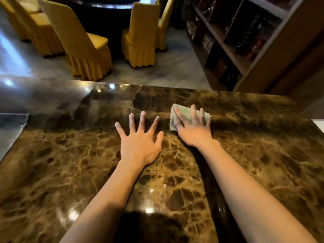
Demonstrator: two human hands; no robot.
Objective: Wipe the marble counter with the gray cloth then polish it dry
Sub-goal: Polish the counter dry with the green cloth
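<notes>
The brown veined marble counter (73, 165) fills the lower part of the head view and shines with reflections. A small folded gray cloth (184, 111) lies on it near the far edge, right of the middle. My right hand (192, 128) presses flat on the cloth with its fingers spread over it, and it looks blurred. To the cloth's left, my left hand (140, 139) rests palm-down on the bare marble with its fingers spread wide and nothing in it.
Beyond the counter's far edge stand several chairs with yellow covers (82, 46) around a dark table. A wooden shelf unit (245, 50) rises at the right. A gray surface (10, 130) adjoins the counter's left end.
</notes>
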